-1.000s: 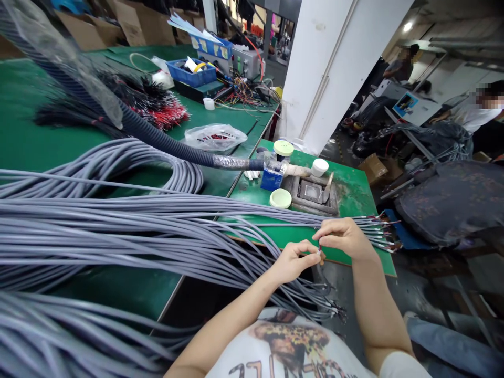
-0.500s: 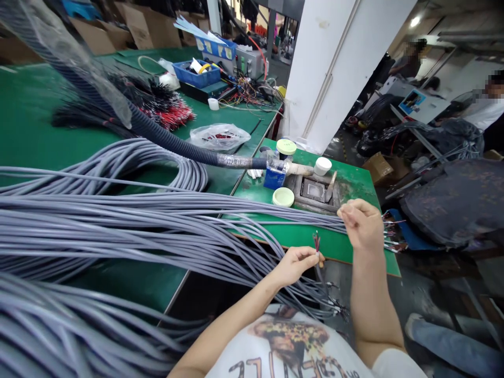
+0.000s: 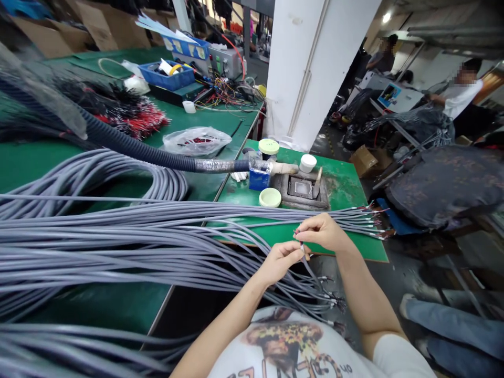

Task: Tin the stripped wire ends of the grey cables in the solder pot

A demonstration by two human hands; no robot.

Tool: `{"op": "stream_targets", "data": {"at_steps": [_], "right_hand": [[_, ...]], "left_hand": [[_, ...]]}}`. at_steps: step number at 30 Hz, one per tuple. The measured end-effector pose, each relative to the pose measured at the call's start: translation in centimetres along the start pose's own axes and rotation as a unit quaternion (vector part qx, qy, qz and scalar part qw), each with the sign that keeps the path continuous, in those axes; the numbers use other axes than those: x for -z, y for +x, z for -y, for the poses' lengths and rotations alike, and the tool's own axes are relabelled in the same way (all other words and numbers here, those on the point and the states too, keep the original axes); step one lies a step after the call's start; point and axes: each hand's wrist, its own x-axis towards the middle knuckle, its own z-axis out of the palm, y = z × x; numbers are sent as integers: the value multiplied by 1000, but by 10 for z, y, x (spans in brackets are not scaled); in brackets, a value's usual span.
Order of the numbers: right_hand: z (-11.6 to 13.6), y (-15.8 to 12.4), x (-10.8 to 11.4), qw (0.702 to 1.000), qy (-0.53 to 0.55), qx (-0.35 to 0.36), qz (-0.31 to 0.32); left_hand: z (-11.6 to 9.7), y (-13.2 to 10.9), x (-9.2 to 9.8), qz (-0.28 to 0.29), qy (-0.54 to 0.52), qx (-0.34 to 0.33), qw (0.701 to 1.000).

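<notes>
My left hand [image 3: 280,261] pinches a grey cable [image 3: 309,269] just below its stripped end, where thin dark red wires stand out. Right above it, my right hand [image 3: 319,231] has its fingertips closed on the tips of those wires. A bundle of grey cables [image 3: 169,215] runs across the bench behind my hands, its stripped ends [image 3: 372,220] fanned out at the right. More cable ends [image 3: 334,302] hang below my left hand, in front of my shirt.
A square solder pot [image 3: 302,188] sits on the green board, a hose nozzle [image 3: 285,168] beside it. Around them stand a light green lid [image 3: 270,197], a white jar [image 3: 307,163] and a blue box [image 3: 259,179]. Two people are in the right background.
My right hand has come left and down from beyond the bundle onto the wires above my left hand. The whole view has shifted slightly.
</notes>
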Motion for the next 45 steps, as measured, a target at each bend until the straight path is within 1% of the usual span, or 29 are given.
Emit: {"op": "stream_targets", "data": {"at_steps": [3,5,7,9,12,17,23,34,39,45], "right_hand": [[-6,0,-11,990,-30,50,-131],[-10,-1,-19,975,-54,76,-203],[-13,-3,-27,963,-58,92,-247],[-16,-6,-33,957,-62,100,-266],[-19,-8,-34,953,-88,107,-271],[-24,-10,-27,943,-130,103,-290],[-27,-11,-21,940,-148,102,-290],[-27,-7,-19,935,-182,110,-283],[-23,-5,-19,936,-188,115,-274],[-14,5,-23,936,-203,98,-270]], "left_hand": [[5,1,-1,-102,-53,11,993],[8,1,-1,-149,-79,6,986],[9,1,-1,-159,-105,2,982],[9,1,0,-156,-133,1,979],[7,0,1,-153,-165,3,974],[4,1,2,-170,-185,24,968],[3,4,1,-184,-171,24,968],[7,11,1,-189,-140,17,972],[7,13,-1,-190,-140,16,972],[6,15,-6,-191,-118,19,974]]}}
